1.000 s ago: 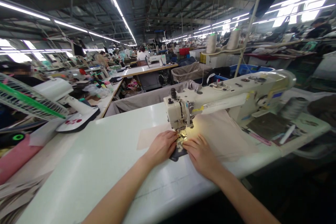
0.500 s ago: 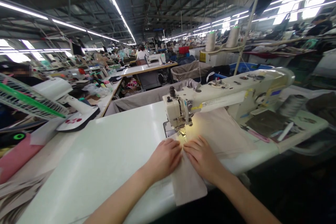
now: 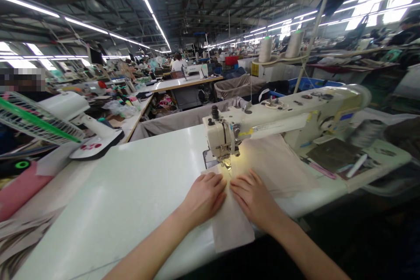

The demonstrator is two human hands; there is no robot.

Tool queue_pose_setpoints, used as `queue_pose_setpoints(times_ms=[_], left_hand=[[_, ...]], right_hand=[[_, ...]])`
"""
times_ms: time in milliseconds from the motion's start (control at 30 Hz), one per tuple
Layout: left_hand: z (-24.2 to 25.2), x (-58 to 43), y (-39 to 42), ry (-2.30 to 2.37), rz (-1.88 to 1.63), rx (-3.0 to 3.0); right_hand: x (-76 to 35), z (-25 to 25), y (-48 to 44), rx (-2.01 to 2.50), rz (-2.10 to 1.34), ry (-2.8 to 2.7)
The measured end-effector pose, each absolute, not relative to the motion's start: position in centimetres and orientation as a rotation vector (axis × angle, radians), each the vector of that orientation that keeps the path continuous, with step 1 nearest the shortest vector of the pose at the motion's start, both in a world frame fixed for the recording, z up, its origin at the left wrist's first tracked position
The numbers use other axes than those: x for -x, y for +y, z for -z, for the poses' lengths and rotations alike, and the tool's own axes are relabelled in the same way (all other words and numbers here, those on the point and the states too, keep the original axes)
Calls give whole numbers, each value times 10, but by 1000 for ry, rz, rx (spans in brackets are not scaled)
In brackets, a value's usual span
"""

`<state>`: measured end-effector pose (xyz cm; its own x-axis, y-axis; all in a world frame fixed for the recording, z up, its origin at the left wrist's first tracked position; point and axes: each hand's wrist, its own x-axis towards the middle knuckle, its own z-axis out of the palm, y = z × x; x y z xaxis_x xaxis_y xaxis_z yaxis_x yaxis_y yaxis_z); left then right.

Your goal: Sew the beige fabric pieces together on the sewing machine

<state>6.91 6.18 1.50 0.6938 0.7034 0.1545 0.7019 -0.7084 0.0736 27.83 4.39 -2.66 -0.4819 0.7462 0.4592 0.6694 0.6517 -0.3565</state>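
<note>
I have my left hand (image 3: 205,194) and right hand (image 3: 252,197) lying flat, side by side, on a narrow beige cloth strip (image 3: 231,225), fingers stretched out close together, pressing rather than gripping. The strip lies on the white worktable (image 3: 131,192), its far end at the needle of the cream sewing machine (image 3: 288,116), its near end overhanging the table edge.

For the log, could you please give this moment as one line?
left hand: flat on fabric strip | right hand: same | sewing machine: behind hands
</note>
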Motion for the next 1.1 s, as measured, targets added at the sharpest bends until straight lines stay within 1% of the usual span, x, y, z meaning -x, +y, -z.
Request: queue_pose_setpoints(times_ms=[500, 700, 933, 1033, 1100], left_hand=[[-19, -59, 114, 1259, -272, -2901], [-13, -60, 107, 1332, -272, -2880], [-2, -60, 102, 1354, -378, -2841], [1, -60, 103, 1392, -347, -2831], [1, -61, 95, 1499, -316, -2837]], right_hand=[[-262, 16, 85, 1194, -122, -2330], [-264, 20, 68, 1209, -122, -2306], [-266, 30, 57, 1210, -75, -2247], [-265, 32, 58, 1185, -100, -2242], [-267, 33, 61, 1160, -129, -2215]])
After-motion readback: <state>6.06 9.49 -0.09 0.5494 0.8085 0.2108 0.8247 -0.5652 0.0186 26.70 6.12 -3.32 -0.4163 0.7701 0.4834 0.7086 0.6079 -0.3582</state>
